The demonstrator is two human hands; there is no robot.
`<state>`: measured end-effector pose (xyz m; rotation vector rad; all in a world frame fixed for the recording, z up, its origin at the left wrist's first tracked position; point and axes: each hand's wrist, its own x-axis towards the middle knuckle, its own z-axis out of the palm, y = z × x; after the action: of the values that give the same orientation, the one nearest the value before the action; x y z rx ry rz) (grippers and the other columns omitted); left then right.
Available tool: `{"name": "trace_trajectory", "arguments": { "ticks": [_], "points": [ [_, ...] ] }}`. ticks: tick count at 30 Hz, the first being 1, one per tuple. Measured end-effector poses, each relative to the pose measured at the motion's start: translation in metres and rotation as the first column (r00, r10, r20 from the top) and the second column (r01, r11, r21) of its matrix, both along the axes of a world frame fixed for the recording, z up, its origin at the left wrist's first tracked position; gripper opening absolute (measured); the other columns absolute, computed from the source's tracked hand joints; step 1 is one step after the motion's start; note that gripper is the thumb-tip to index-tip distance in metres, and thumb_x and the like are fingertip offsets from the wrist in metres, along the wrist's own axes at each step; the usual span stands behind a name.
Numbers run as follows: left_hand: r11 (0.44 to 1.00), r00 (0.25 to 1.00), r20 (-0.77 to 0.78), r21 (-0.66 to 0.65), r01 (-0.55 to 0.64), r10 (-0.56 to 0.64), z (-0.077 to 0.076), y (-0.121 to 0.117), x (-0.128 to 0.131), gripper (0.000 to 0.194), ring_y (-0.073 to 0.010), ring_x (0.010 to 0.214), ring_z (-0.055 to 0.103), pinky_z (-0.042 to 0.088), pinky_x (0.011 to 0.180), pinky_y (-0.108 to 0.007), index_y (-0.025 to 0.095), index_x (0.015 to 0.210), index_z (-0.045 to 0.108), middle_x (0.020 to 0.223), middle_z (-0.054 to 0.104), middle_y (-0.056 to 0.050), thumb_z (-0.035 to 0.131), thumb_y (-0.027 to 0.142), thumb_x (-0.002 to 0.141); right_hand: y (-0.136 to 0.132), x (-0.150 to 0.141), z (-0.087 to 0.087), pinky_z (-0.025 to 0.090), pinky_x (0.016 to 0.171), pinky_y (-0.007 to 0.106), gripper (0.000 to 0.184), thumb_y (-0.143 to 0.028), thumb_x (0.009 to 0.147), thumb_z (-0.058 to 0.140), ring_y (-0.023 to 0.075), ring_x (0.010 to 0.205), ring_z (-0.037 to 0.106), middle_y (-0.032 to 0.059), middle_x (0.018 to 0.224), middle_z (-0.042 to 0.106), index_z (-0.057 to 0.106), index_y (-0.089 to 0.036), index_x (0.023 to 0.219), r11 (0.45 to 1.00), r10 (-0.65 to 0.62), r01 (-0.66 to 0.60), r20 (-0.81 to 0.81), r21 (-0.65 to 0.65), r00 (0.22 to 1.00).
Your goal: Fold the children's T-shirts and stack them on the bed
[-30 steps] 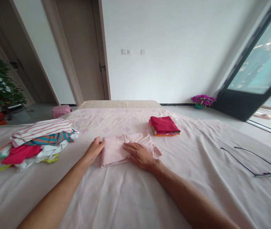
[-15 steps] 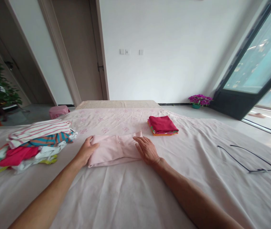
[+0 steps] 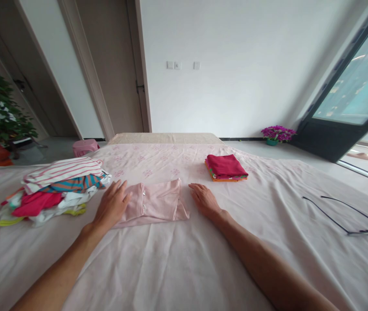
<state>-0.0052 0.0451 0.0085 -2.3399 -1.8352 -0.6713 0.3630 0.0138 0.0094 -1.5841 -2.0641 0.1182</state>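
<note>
A pale pink garment (image 3: 159,201), folded into a flat rectangle with a small white drawstring or tie on it, lies on the pink sheet in front of me. My left hand (image 3: 112,201) rests on its left end, fingers stretched and somewhat spread. Just off the right end is my right hand (image 3: 205,201), fingers extended, holding nothing. Beyond my right hand sits a neat stack of folded clothes with a crimson piece (image 3: 227,166) on top. Left of my left hand is a loose heap of clothes, a striped white-and-red garment (image 3: 62,172) uppermost.
Black-framed eyeglasses (image 3: 349,218) lie on the sheet (image 3: 177,268) at the right. A pink stool (image 3: 84,147) stands beyond the far left edge. Purple flowers in a green pot (image 3: 272,141) are on the floor by the wall, near a dark-framed glass door (image 3: 320,134).
The folded garment's left part has been turned over toward the middle, shifting its tie leftward. My left hand now lies over its left end; my right hand has come off the cloth.
</note>
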Motion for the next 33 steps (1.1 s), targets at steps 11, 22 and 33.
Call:
{"name": "trace_trajectory", "arguments": {
  "ticks": [11,22,33],
  "points": [
    [0.963,0.955,-0.158,0.066,0.263,-0.25,-0.025,-0.008,0.032,0.057,-0.0272,0.138,0.043,0.036,0.112,-0.044,0.013,0.145,0.043,0.15,0.046,-0.016,0.033,0.046,0.099,-0.001,0.005,-0.003,0.047,0.09,0.033,0.023,-0.023,0.095,0.051,0.0201,0.098,0.063,0.0064,0.104,0.071,0.069,-0.021,0.108,0.965,0.252,-0.24,-0.12,0.105,0.96],
    [0.954,0.94,-0.202,0.066,0.292,-0.274,-0.021,-0.013,0.034,0.055,-0.0265,0.139,0.042,0.037,0.111,-0.044,0.019,0.145,0.044,0.151,0.045,-0.013,0.041,0.045,0.097,0.0,0.0,-0.003,0.046,0.091,0.031,0.021,-0.017,0.093,0.052,0.0185,0.099,0.061,0.0066,0.104,0.07,0.07,-0.02,0.103,0.962,0.265,-0.263,-0.024,0.07,0.964],
    [0.879,0.878,-0.173,0.099,0.466,-0.446,-0.009,-0.036,0.048,0.047,-0.0251,0.137,0.043,0.035,0.115,-0.045,0.019,0.138,0.053,0.143,0.054,-0.01,0.047,0.041,0.096,0.001,0.004,0.001,0.046,0.085,0.031,0.031,0.0,0.065,0.053,0.0183,0.085,0.063,0.0021,0.084,0.071,0.072,-0.02,0.079,0.922,0.383,-0.387,-0.19,0.018,0.904]
  ]
}}
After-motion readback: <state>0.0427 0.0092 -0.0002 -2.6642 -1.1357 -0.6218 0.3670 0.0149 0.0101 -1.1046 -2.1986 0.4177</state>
